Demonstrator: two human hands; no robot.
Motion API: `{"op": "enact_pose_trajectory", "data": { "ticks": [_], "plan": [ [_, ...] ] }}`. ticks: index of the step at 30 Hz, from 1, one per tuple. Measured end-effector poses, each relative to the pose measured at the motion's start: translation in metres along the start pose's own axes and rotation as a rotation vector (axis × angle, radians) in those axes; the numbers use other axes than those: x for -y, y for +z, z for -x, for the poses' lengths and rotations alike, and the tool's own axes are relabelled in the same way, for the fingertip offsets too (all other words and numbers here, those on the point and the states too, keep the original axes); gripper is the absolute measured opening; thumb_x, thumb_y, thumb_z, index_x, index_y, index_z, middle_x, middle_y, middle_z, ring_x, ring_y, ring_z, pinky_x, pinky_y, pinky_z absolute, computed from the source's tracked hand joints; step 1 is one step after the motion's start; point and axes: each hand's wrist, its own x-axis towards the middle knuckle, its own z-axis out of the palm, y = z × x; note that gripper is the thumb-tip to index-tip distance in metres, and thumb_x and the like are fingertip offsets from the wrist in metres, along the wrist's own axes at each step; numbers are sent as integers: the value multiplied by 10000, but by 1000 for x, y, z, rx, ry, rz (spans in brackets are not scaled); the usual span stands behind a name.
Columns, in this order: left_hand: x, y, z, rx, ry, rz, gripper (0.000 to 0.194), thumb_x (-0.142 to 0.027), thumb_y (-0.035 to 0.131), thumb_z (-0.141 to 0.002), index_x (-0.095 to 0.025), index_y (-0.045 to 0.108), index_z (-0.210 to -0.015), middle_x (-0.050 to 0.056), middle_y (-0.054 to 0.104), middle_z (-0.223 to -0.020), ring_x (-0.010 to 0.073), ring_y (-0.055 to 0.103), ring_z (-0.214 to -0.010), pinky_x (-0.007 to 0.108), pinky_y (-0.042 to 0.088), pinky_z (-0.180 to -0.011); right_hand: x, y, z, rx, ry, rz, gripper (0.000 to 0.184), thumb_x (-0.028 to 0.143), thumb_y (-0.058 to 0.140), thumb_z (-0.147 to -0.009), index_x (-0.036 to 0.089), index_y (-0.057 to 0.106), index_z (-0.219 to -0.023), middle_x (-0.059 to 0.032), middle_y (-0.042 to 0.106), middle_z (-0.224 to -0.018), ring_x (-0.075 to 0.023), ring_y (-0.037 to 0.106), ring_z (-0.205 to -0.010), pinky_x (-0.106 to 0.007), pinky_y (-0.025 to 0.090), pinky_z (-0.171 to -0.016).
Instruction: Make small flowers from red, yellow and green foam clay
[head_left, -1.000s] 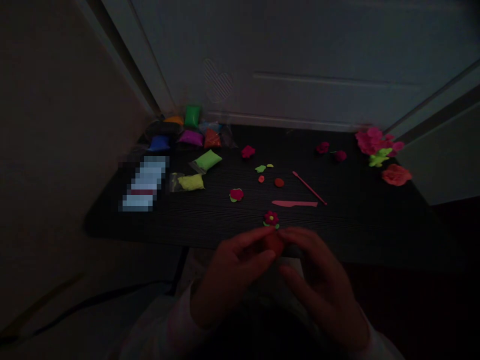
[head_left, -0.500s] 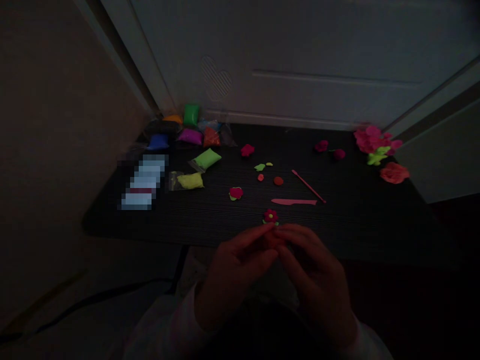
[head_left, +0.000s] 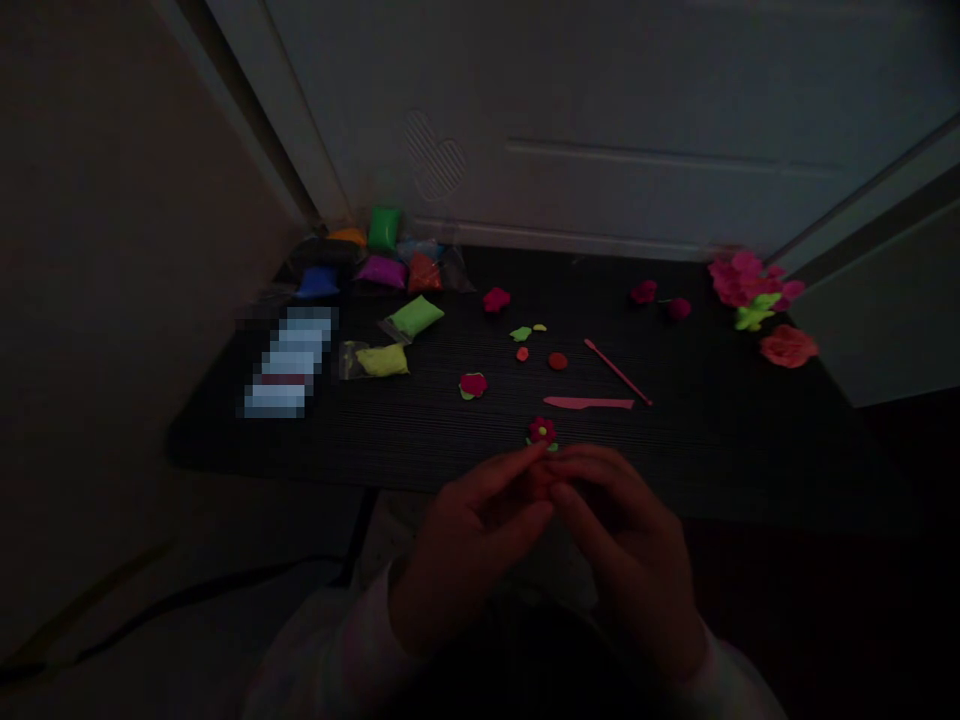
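Note:
At the table's near edge, my left hand point(head_left: 480, 525) and my right hand point(head_left: 626, 540) meet at the fingertips. Both are closed around a small red piece of clay point(head_left: 540, 480), mostly covered by the fingers. Just beyond them lies a red clay flower point(head_left: 542, 432) with a yellow centre and green leaves. Farther off are a pink clay knife point(head_left: 589, 403) and a thin pink modelling stick point(head_left: 618, 372). A red clay disc point(head_left: 557, 361), a smaller red piece point(head_left: 523, 354) and a green leaf-shaped piece point(head_left: 520, 334) lie left of the stick.
Several bags of coloured clay point(head_left: 382, 272) crowd the back left, with yellow point(head_left: 384, 360) and light green point(head_left: 416, 317) bags nearer. A blurred-out pale rectangle point(head_left: 291, 362) lies at left. Pink flowers point(head_left: 746, 280) and a coral flower point(head_left: 789, 347) stand at right. A white panel point(head_left: 600, 200) rises behind the table.
My fingertips have shifted slightly around the red clay, and a little more of it shows between them. The things on the table lie where they were.

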Motion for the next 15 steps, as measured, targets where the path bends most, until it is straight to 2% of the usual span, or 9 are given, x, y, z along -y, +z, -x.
{"op": "enact_pose_trajectory", "data": {
  "ticks": [5, 10, 15],
  "plan": [
    [-1, -1, 1, -15, -14, 24, 294, -138, 623, -666, -268, 651, -928, -20, 677, -956, 138, 616, -883, 223, 484, -784, -3, -1, -2, 26, -1, -30, 140, 210, 482, -803, 265, 600, -853, -13, 590, -910, -147, 556, -877, -301, 466, -753],
    [-1, 1, 0, -79, -29, 52, 224, -126, 630, -640, -237, 670, -830, -21, 701, -813, 141, 639, -768, 234, 503, -705, -4, -3, 1, 105, -7, -63, 193, 224, 470, -806, 269, 585, -954, -34, 576, -992, -172, 536, -952, -330, 461, -793],
    [0, 0, -2, -118, 20, -58, 152, -197, 583, -705, -226, 676, -821, -9, 696, -840, 137, 631, -757, 224, 493, -689, -3, 2, 2, 114, 8, -55, 195, 231, 508, -783, 262, 569, -966, -42, 565, -1008, -179, 532, -951, -337, 452, -800]
  ]
}}
